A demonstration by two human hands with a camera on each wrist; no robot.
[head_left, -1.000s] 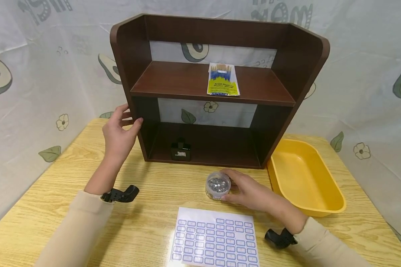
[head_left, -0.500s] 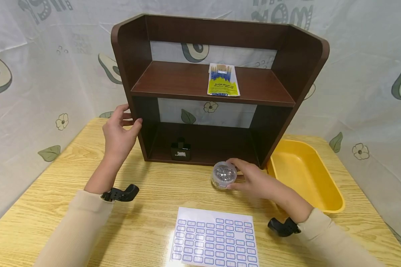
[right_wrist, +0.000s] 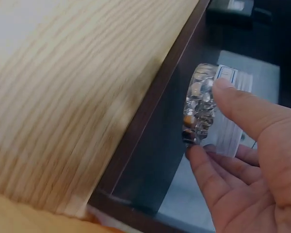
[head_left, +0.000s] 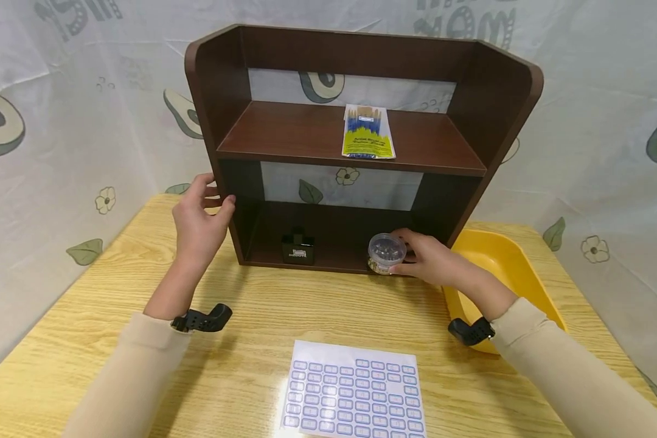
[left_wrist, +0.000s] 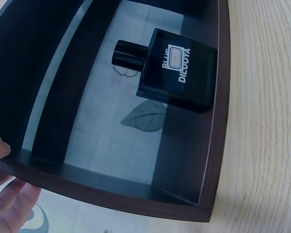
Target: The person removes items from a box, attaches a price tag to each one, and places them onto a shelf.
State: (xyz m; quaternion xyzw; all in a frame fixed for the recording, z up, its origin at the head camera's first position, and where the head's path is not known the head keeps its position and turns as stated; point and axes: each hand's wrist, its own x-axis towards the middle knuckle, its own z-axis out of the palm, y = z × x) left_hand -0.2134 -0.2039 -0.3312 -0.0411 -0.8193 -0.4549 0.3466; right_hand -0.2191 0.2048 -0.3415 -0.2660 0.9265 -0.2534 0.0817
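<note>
My right hand grips a clear round jar of shiny, silvery pieces, thumb on one side and fingers on the other. The jar is at the front right of the lower level of a dark brown shelf; in the right wrist view a small label shows near the thumb. With the thumb inside and the fingers outside, my left hand holds the shelf's left side panel. A black perfume bottle bearing a small label stands upright on the lower level, left of the jar.
A pack of artist brushes lies on the upper level. The yellow tray sits right of the shelf, partly behind my right forearm. A sheet of blue-framed labels lies on the wooden table in front.
My right hand has carried the jar from above the table, forward and to the right, to the shelf's lower level. My left hand has stayed on the side panel.
</note>
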